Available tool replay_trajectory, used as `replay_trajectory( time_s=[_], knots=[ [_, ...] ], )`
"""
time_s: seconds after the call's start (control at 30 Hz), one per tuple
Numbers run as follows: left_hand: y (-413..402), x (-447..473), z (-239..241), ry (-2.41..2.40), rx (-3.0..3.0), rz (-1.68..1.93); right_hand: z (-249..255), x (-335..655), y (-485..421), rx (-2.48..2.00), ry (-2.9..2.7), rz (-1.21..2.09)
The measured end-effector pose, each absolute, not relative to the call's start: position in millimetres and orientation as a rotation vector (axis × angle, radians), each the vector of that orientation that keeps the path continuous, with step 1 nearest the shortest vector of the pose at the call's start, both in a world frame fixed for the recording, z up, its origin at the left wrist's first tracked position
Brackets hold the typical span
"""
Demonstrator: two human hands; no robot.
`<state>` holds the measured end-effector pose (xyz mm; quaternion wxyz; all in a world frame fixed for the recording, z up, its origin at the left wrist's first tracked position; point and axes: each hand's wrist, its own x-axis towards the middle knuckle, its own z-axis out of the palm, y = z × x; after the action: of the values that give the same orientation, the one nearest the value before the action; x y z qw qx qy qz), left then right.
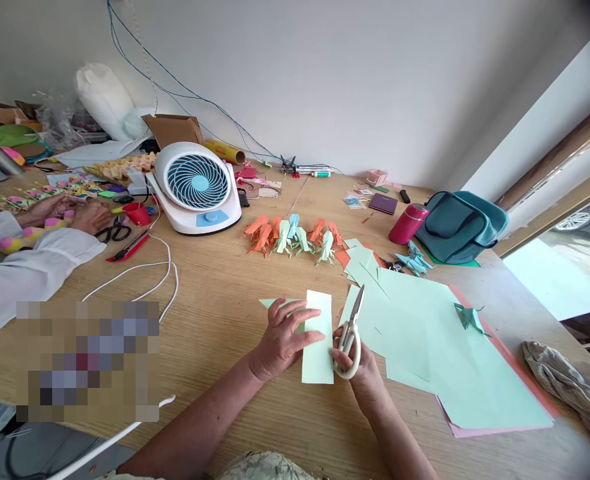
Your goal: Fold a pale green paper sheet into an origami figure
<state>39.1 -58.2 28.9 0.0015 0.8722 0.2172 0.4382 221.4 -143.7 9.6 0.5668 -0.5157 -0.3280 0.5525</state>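
Note:
My left hand (287, 333) lies with fingers spread across a pale green paper strip (317, 363), its thumb and forefinger reaching over the strip. Another pale green paper piece (269, 303) shows partly behind that hand. In my right hand (362, 367) is a pair of scissors (357, 307) with white handles, blades together and pointing away from me. The scissors are beside the strip's right edge. Large pale green sheets (415, 327) spread out to the right, with smaller cut pieces (367, 270) at their far end. Folded orange and green paper figures (295, 235) stand in a row beyond my hands.
A white fan (197, 183) stands back left. At far left, another person's hands (89, 217) work near black-handled scissors (119, 231) and a red cutter (127, 250). A pink bottle (408, 223), a teal bag (462, 227) and a blue folded figure (469, 319) are on the right.

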Motion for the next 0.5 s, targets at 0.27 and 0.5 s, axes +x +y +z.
replay_trajectory(
  time_s=[0.27, 0.5],
  knots=[
    [-35.5, 35.0, 18.4, 1.254, 2.002, 1.538, 14.5, 223.8, -143.8, -1.317, -0.815, 1.154],
    [-37.7, 44.8, 18.4, 0.834, 1.081, 1.010, 12.0, 224.6, -143.2, -1.310, -0.833, 1.143]
  ],
)
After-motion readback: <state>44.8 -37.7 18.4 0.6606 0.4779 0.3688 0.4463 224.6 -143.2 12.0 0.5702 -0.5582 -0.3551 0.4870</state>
